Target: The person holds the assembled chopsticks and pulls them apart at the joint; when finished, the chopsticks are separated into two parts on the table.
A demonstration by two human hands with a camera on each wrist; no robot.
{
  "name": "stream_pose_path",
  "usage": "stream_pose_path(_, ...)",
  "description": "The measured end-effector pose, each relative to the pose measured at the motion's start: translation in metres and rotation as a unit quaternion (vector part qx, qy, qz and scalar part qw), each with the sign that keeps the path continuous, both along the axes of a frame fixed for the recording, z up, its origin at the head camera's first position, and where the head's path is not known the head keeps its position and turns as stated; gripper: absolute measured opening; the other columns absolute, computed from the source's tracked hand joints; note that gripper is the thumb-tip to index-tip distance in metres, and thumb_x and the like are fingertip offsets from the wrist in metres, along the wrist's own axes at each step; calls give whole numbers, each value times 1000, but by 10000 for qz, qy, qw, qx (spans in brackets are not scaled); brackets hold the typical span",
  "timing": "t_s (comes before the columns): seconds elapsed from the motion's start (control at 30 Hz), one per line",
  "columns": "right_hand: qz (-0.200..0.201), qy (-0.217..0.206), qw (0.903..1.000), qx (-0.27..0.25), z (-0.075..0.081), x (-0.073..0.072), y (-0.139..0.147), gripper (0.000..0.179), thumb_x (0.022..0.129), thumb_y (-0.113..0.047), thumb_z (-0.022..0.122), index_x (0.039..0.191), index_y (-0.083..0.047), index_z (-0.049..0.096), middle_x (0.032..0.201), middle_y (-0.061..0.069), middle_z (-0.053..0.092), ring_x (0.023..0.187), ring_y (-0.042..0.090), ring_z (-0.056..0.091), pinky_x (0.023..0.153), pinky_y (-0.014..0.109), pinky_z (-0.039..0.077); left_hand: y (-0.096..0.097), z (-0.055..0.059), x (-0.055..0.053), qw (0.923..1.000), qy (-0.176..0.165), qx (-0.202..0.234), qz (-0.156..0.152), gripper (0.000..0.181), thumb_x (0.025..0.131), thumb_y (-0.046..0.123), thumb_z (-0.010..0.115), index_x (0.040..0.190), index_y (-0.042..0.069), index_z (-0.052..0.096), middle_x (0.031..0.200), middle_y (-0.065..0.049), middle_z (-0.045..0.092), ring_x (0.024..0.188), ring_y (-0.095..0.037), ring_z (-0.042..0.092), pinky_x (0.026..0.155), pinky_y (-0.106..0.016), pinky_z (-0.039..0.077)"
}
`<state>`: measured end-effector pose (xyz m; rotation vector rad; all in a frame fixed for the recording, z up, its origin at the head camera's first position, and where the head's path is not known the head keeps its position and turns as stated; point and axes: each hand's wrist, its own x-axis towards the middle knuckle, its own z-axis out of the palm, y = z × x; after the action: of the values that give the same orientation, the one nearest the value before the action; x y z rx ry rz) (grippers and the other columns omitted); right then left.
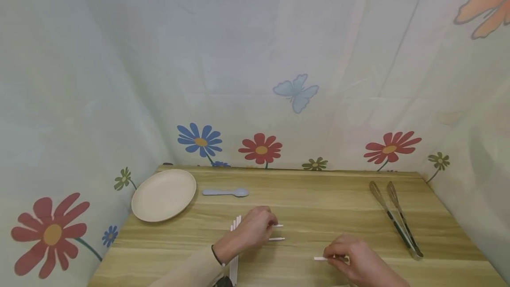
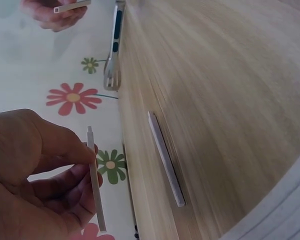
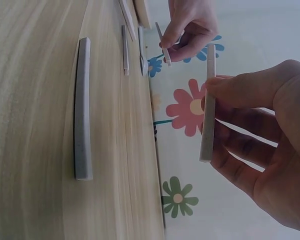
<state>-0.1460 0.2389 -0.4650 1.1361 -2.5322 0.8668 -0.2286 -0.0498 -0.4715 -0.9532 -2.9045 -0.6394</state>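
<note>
My left hand (image 1: 255,225) pinches a short white stick (image 2: 96,190) with a narrower, stepped end between thumb and fingers. A similar white stick (image 1: 277,238) lies on the table just below that hand. Over to the right, my right hand (image 1: 354,256) grips another square-edged white stick (image 3: 208,110) between thumb and fingertips, raised above the tabletop. In the right wrist view one more white stick (image 3: 82,110) rests on the wood. Several long white sticks (image 1: 234,267) lie side by side by my left forearm, which partly covers them.
A cream plate (image 1: 163,196) sits at the back left of the wooden table (image 1: 311,198). Right of it lies a pale blue spoon (image 1: 227,192). Metal tongs (image 1: 394,220) with dark grips lie spread at the right. A flower-printed curtain (image 1: 239,56) hangs behind and along the sides.
</note>
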Motion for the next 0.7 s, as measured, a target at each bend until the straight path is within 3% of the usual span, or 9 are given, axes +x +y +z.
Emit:
stream_pose_path(0.27,47,-478,9987,169,-1,2,3,14,82,-11,76,91,-22,73,89,-15,67,79,-5,57,62,20,50,2,-4,-2,9998,13,-214,-50,16,81,4,69,92,12,76,82,5,62,74,-3,55,66,-17,49)
stream_pose_path(0.53,205,96,9997,112,-9,2,1,24,74,-6,81,89,-23,73,86,-17,67,77,-3,59,66,9,44,2,-12,-3,9992,133,-296,-234,16,78,0,69,89,10,77,80,4,65,74,-5,59,67,-18,50)
stream_pose_path(0.7,378,38,9992,119,-12,3,1,25,75,-5,80,90,-23,73,86,-14,67,77,-2,59,64,11,45,1,-16,-4,9992,82,-268,-271,18,78,-1,68,88,11,77,81,4,67,76,-5,61,69,-18,51)
